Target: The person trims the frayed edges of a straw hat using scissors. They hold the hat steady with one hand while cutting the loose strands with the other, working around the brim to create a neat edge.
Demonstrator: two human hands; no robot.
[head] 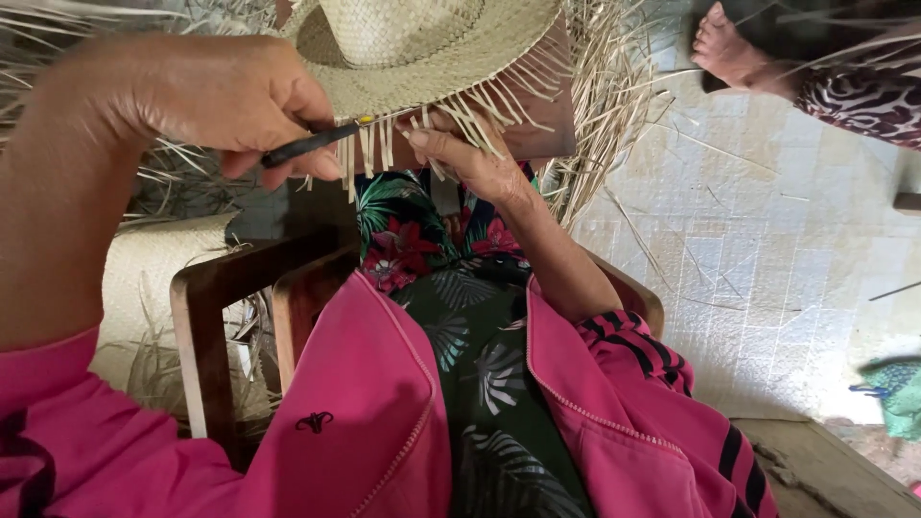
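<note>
A pale woven straw hat rests on my lap, its brim edge ending in loose straw strands that hang toward me. My left hand is closed on a thin dark tool whose tip points at the fringe. Under the brim, my right hand pinches the brim's edge and several strands between thumb and fingers. My pink jacket and floral dress fill the lower part of the view.
A wooden chair arm stands at my left, with another woven straw piece behind it. Loose straw lies around the hat. On the tiled floor, another person's bare foot shows at the top right.
</note>
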